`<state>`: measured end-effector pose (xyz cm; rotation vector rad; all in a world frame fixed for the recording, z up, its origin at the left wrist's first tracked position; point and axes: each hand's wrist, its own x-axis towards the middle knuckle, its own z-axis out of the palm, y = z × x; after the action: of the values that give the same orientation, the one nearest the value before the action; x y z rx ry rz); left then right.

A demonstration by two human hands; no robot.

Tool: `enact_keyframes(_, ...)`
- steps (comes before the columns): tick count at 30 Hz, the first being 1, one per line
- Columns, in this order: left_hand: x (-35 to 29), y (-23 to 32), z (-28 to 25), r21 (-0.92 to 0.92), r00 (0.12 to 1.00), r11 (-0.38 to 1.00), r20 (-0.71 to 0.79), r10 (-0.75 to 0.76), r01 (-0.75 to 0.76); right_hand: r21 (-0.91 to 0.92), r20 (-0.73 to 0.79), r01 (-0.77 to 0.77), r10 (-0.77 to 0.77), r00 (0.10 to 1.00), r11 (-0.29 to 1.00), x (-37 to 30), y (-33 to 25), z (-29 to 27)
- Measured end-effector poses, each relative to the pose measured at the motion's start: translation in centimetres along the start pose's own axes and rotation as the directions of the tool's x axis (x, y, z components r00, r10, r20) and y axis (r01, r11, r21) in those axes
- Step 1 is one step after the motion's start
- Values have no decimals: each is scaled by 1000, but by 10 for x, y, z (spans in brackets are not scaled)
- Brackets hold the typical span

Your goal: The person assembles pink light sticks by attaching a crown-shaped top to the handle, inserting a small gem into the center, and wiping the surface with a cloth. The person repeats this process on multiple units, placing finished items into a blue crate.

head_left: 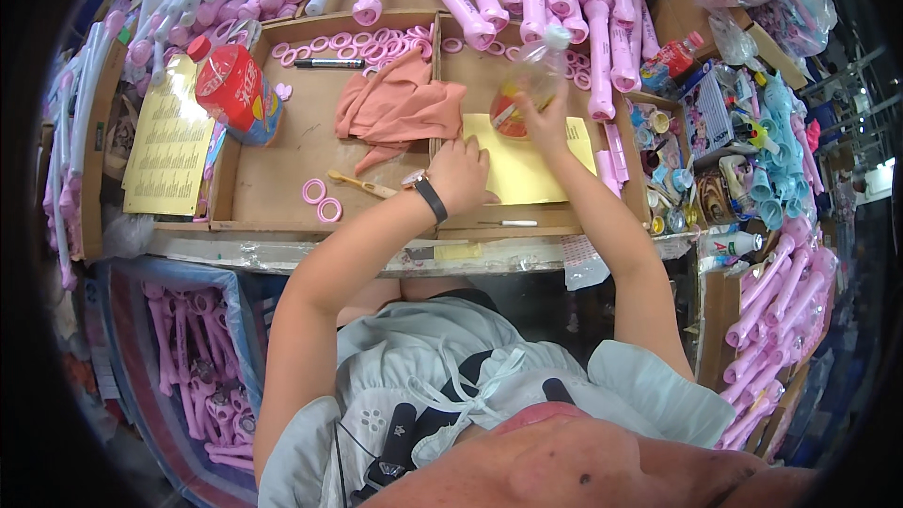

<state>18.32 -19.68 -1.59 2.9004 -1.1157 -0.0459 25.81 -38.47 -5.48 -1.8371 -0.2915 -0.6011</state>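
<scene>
My right hand (544, 124) is wrapped round a clear plastic bottle (513, 113) with orange-yellow liquid low inside; it is tilted and somewhat blurred. Beneath it lies a yellow sheet (508, 181) with rows of print. On the left edge of that sheet rests my left hand (458, 177), fingers spread, with a dark watch strap on the wrist. A crumpled salmon-coloured cloth (400, 108) lies just beyond my left hand. Close to that wrist is a wooden-handled brush or tool (362, 185), its end partly hidden.
Pink rings (353, 40) and a black marker (329, 63) lie in the cardboard tray (273, 198). A red-labelled bottle (240, 94) stands left. Pink wand-like parts (461, 0) crowd the back. A thin white-handled tool (508, 223) lies near the front edge. Small pots (663, 122) sit right.
</scene>
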Motion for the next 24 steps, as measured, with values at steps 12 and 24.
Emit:
enact_keyframes(12, 3, 2, 32, 164, 977, 982, -203, -58, 93, -497, 398, -5, 233, 887, 868, -3, -56, -14)
enact_keyframes(24, -93, 6, -13, -317, 823, 931, -567, -36, -178, -834, 455, 193, 449, 769, 516, -50, -23, -62)
